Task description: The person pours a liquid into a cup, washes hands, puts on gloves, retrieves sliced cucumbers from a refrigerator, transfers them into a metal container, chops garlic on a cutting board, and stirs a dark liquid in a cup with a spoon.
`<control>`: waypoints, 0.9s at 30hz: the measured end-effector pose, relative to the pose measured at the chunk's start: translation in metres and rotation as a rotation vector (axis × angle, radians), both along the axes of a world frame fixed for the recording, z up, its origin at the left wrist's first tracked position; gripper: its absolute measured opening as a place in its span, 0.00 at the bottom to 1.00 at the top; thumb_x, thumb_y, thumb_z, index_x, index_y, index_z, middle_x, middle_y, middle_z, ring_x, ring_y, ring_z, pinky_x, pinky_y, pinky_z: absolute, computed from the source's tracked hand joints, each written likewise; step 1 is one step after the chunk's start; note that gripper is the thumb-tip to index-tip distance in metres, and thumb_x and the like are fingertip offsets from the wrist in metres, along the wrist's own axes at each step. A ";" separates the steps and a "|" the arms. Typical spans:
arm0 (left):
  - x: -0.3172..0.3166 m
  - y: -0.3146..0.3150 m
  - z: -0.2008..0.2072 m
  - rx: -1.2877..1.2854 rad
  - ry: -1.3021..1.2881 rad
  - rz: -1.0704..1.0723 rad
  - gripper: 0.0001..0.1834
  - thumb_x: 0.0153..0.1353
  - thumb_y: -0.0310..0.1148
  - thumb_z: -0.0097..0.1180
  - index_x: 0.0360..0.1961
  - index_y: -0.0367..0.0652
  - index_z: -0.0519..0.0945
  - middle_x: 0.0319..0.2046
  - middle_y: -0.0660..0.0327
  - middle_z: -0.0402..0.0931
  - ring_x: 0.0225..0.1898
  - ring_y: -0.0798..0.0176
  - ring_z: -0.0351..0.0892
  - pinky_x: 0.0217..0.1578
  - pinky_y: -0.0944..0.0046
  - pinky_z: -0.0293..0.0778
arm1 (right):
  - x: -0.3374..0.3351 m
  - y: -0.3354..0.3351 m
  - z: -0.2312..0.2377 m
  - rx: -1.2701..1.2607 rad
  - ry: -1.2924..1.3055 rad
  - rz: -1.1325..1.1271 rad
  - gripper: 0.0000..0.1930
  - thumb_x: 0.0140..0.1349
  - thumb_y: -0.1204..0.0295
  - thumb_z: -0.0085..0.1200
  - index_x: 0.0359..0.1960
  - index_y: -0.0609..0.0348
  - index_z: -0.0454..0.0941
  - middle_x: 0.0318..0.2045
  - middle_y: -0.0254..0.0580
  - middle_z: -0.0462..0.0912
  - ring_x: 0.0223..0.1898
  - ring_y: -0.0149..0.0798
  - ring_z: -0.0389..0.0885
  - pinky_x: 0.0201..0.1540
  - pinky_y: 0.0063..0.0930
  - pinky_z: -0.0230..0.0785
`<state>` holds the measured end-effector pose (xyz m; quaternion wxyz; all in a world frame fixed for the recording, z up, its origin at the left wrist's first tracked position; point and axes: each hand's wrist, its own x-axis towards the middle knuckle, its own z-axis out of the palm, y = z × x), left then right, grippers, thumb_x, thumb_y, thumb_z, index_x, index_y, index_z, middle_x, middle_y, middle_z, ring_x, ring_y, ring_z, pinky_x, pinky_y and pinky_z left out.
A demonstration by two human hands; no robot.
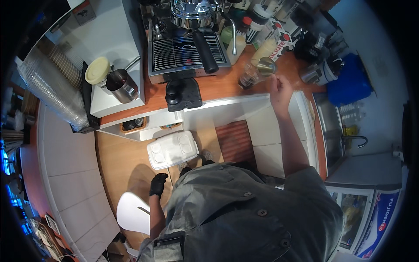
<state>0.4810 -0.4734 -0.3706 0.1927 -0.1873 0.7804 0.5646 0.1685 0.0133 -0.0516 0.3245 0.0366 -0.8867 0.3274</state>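
My right hand [281, 90] is closed at the side of a small metal measuring cup [266, 66], held tilted above the wooden counter. Just left of and below that cup is a clear glass [248, 79] with something dark in it; whether the two touch I cannot tell. Down at my left side hangs my left hand [158, 184] in a black glove, its fingers loosely bent and apart, with nothing seen in it. It is nearest to a white lidded bin [173, 149] on the floor and a white chair [133, 213].
An espresso machine [187, 52] with a portafilter [204, 50] stands ahead, a black tamping mat [183, 94] before it. Bottles and a carton [279, 41] crowd the back right. Left are a steel pitcher [122, 85] and stacked cups [52, 91]; right, a sink [330, 131].
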 end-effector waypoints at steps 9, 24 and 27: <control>-0.015 0.004 0.011 0.074 -0.106 0.030 0.20 0.70 0.44 0.47 0.45 0.42 0.86 0.42 0.58 0.84 0.39 0.63 0.83 0.45 0.62 0.76 | 0.012 -0.124 -0.007 -1.335 -0.408 0.266 0.06 0.73 0.68 0.48 0.39 0.54 0.75 0.26 0.27 0.69 0.22 0.25 0.65 0.28 0.23 0.65; -0.046 0.014 0.009 0.317 -0.072 0.442 0.12 0.66 0.36 0.53 0.35 0.36 0.80 0.29 0.54 0.83 0.32 0.59 0.83 0.35 0.61 0.75 | -0.057 -0.194 -0.015 -0.943 -0.420 0.360 0.08 0.70 0.76 0.51 0.46 0.66 0.75 0.26 0.39 0.79 0.18 0.29 0.78 0.19 0.25 0.69; -0.071 0.041 0.007 0.074 0.007 0.516 0.08 0.60 0.28 0.54 0.25 0.42 0.70 0.18 0.60 0.71 0.19 0.63 0.70 0.22 0.60 0.64 | -0.034 -0.128 0.001 -0.839 -0.392 0.461 0.10 0.67 0.69 0.60 0.42 0.64 0.80 0.23 0.35 0.80 0.18 0.27 0.78 0.20 0.24 0.68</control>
